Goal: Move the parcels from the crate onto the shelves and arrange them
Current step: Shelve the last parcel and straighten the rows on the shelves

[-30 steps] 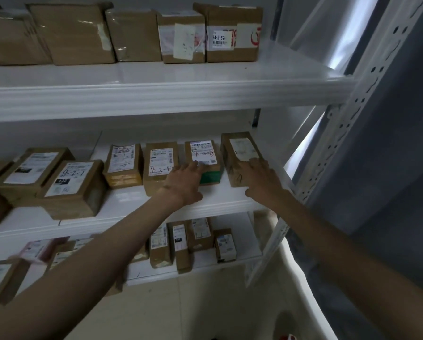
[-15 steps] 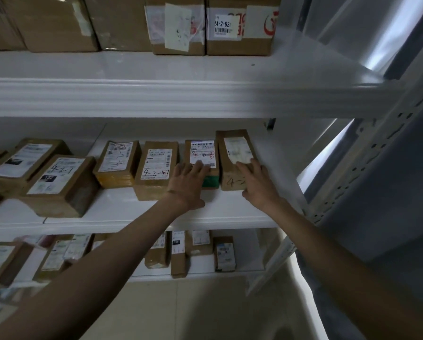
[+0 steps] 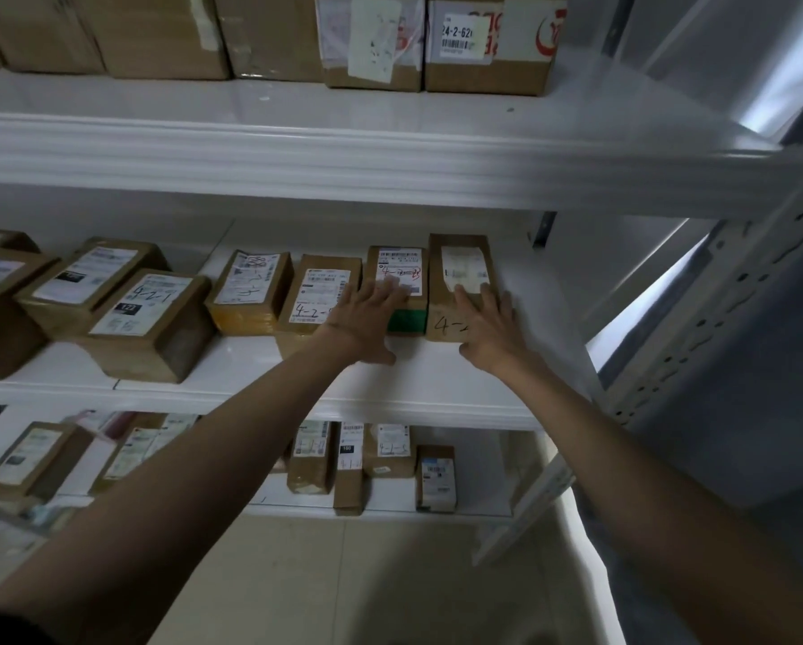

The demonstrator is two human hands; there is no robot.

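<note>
Several brown cardboard parcels with white labels lie in a row on the middle white shelf (image 3: pixel 437 384). My left hand (image 3: pixel 371 318) lies flat with straight fingers on the parcel with a green end (image 3: pixel 402 265) and partly over its left neighbour marked "4-2" (image 3: pixel 318 290). My right hand (image 3: pixel 488 328) presses flat on the rightmost parcel (image 3: pixel 458 258), covering part of its handwritten "4-". These two parcels sit side by side and touch. The crate is out of view.
Bigger boxes (image 3: pixel 488 39) stand on the upper shelf (image 3: pixel 390 151). More parcels (image 3: pixel 143 314) fill the middle shelf's left, and small ones (image 3: pixel 434 477) stand on the lower shelf. A perforated white upright (image 3: pixel 697 318) bounds the right side. Tiled floor lies below.
Both hands have slid farther onto the two rightmost parcels, which now sit deeper on the shelf. The view has moved closer and tilted up.
</note>
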